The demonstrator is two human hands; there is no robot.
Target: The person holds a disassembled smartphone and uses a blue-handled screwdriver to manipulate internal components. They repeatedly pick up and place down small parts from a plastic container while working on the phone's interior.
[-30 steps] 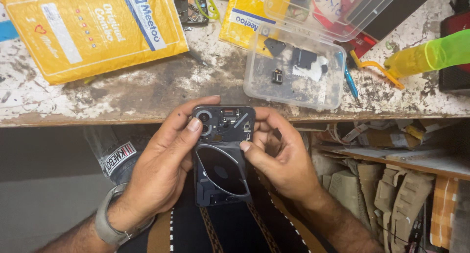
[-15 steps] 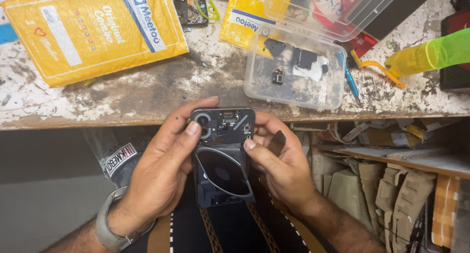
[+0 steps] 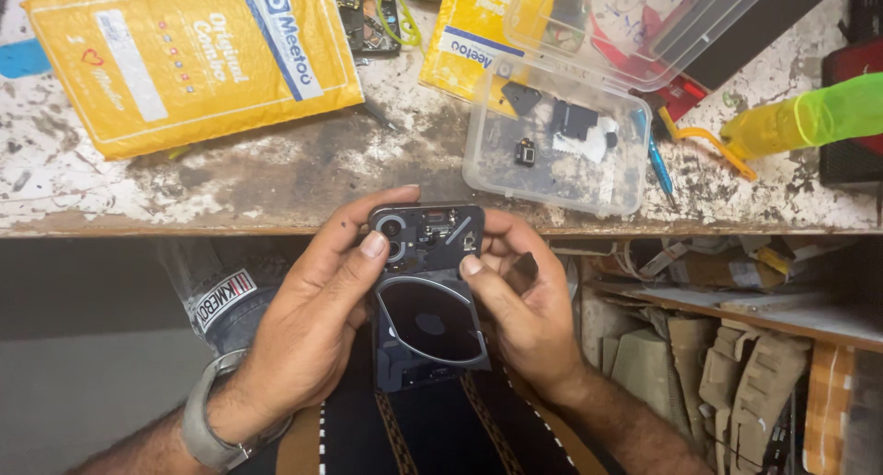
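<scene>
Below the front edge of the worn, paint-flecked surface (image 3: 276, 176), in the head view, two hands hold one dark phone (image 3: 429, 291) with its back cover off, above the person's lap. The left hand (image 3: 313, 319) wraps the phone's left side, its thumb pressed by the round camera lenses at the top. The right hand (image 3: 520, 305) grips the right side, thumb tip on the inner plate, and its fingers also pinch one small dark flat piece (image 3: 521, 271). The phone's back shows a glossy oval coil area under a matte, screw-dotted top section. One metal-banded watch (image 3: 207, 420) sits on the left wrist.

On the surface lie two yellow padded envelopes: a large one (image 3: 193, 57) at the left, a smaller one (image 3: 469, 34) partly under one clear plastic lid (image 3: 635, 24). One clear rectangular plastic box (image 3: 556, 139) holds several small black parts and a pale one. To the right lie one blue pen (image 3: 655, 158) and one translucent yellow-green bottle (image 3: 809, 116) on its side. Folded cardboard pieces (image 3: 736, 365) fill a shelf lower right.
</scene>
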